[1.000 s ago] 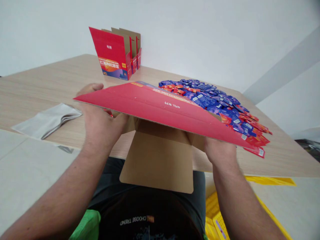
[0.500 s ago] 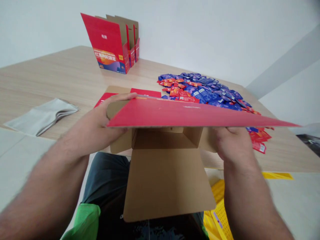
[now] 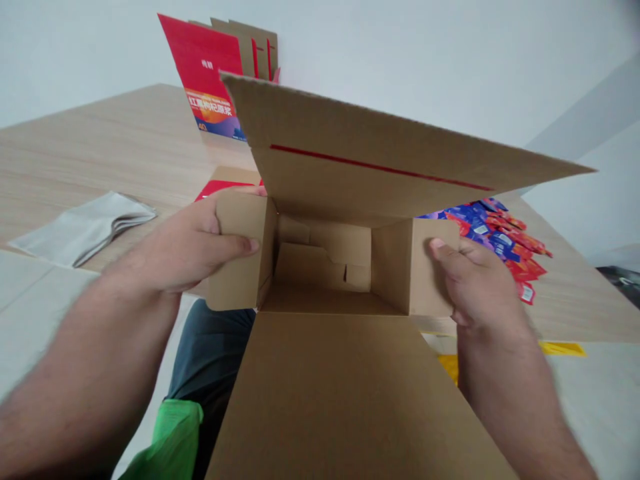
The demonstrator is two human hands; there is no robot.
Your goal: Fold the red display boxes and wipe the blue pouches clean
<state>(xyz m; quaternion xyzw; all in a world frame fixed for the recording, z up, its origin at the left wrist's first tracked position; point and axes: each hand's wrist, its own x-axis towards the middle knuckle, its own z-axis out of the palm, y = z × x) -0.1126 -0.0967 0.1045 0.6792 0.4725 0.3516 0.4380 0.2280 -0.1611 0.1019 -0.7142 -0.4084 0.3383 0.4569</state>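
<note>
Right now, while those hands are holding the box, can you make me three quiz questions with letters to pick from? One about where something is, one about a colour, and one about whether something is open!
1. Where is the folded grey sheet, compared with the cardboard box?
A) Inside it
B) On the wooden table, to its left
C) On the floor

2. What colour is the stripe on the far flap?
A) Green
B) Yellow
C) Red

3. Is the cardboard box open or shut?
A) Open
B) Taped shut
C) Crushed flat

Answers:
1 B, the sheet lies on the tabletop left of the box.
2 C, a red line crosses the tan cardboard.
3 A, its flaps stand open while the left hand and right hand hold its sides.
</note>
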